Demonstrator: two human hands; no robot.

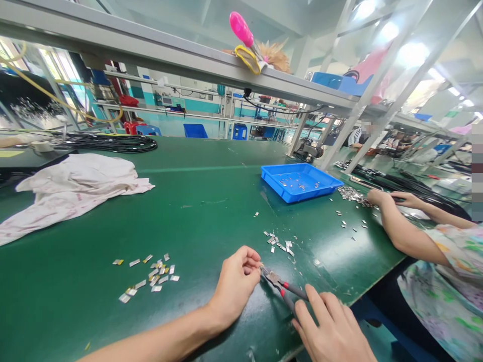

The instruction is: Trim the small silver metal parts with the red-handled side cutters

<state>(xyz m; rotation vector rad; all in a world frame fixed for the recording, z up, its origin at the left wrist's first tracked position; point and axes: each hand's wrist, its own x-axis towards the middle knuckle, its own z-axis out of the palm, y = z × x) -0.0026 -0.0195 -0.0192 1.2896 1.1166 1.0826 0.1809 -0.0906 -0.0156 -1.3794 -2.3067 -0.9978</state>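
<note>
Right hand (pixel 328 327) gripping red-handled pliers (pixel 286 288), left hand (pixel 236 286) pinched at plier tip. Small metal strips (pixel 278 242) just beyond pliers on green surface (pixel 75 322); blue plastic tray (pixel 302 182) farther past them, co-worker's hands (pixel 381 197) off to pliers' far right.

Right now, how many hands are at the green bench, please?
4: the person's left hand and right hand at the red-handled pliers, and a co-worker's two hands to the right.

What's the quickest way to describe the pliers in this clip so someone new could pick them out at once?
On the green workbench, below the blue plastic tray, the person's right hand holds red-handled pliers whose metal tips reach the left hand. Their red grips set them apart from the small silver metal pieces scattered nearby.
</note>
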